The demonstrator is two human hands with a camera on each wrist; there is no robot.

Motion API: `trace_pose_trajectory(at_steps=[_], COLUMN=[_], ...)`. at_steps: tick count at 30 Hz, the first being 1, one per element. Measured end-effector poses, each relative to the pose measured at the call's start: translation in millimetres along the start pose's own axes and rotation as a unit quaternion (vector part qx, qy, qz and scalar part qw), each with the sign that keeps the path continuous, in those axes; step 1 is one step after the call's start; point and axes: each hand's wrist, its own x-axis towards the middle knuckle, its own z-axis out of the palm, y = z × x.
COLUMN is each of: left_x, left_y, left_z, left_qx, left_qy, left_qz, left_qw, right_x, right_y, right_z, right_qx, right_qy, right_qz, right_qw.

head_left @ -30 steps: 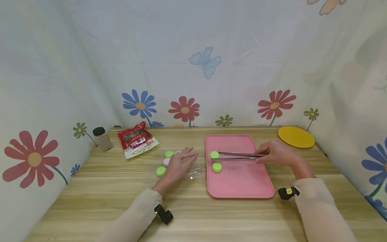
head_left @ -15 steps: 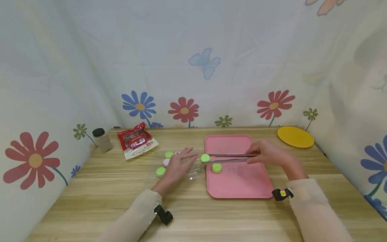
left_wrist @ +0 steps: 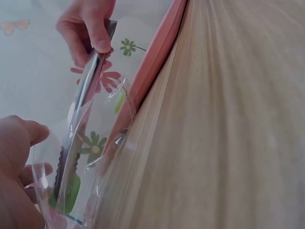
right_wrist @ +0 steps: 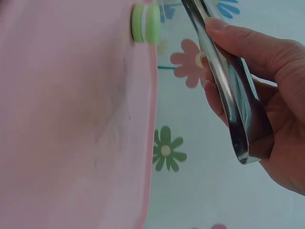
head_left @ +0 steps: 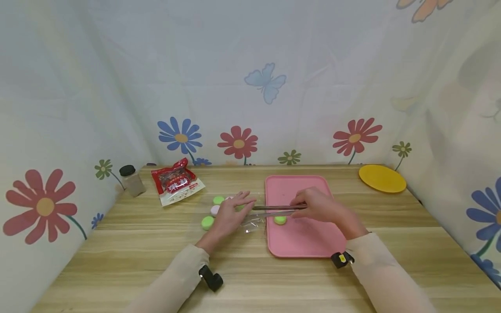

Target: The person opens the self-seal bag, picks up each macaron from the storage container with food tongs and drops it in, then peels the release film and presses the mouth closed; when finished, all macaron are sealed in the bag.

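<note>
My right hand (head_left: 318, 206) grips metal tongs (right_wrist: 224, 81) above the pink tray (head_left: 307, 243). The serrated tong tips hold a green macaron (left_wrist: 71, 193) among folds of a clear plastic bag (left_wrist: 78, 143). My left hand (head_left: 231, 213) lies over this bag, thumb and fingers spread apart; in the left wrist view, plastic crosses its fingertips. Under and beside that hand, several macarons, green ones (head_left: 208, 223) and pale pink ones (head_left: 215, 210), lie in the bag. One more green macaron (head_left: 279, 220) sits near the tray's left edge, partly behind the tongs.
A red and white food packet (head_left: 177, 180) lies at the back left, beside a jar with a black lid (head_left: 133, 180). At the back right is a yellow plate (head_left: 382, 178). Flowered cloth walls (head_left: 293, 108) enclose the wooden table (head_left: 176, 243).
My right hand has moved left with the tongs, carrying the green macaron from the tray to the bag beside my left hand. My left hand has stayed in place.
</note>
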Motion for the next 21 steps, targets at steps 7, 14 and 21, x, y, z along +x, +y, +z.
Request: trace_pose_trajectory(at_steps=[7,14,21], left_x=[1.1,0.7,0.8], left_y=[-2.3,-2.0,-2.9], left_z=[-0.4,-1.0,1.2], left_qx=[0.008,0.006,-0.008], left_qy=[-0.007,-0.015,-0.014], left_qz=[0.003,-0.008,0.001], left_qw=[0.9999,0.9998,0.9999], right_x=[14.9,21.5,27.8], right_y=[-15,-22,-32], right_z=[18,29,34], right_qx=[-0.01,-0.021,-0.018], right_qy=[-0.023,-0.024,-0.029], right_qz=[-0.044,-0.045,-0.046], right_qw=[0.9987,0.9985,0.9984])
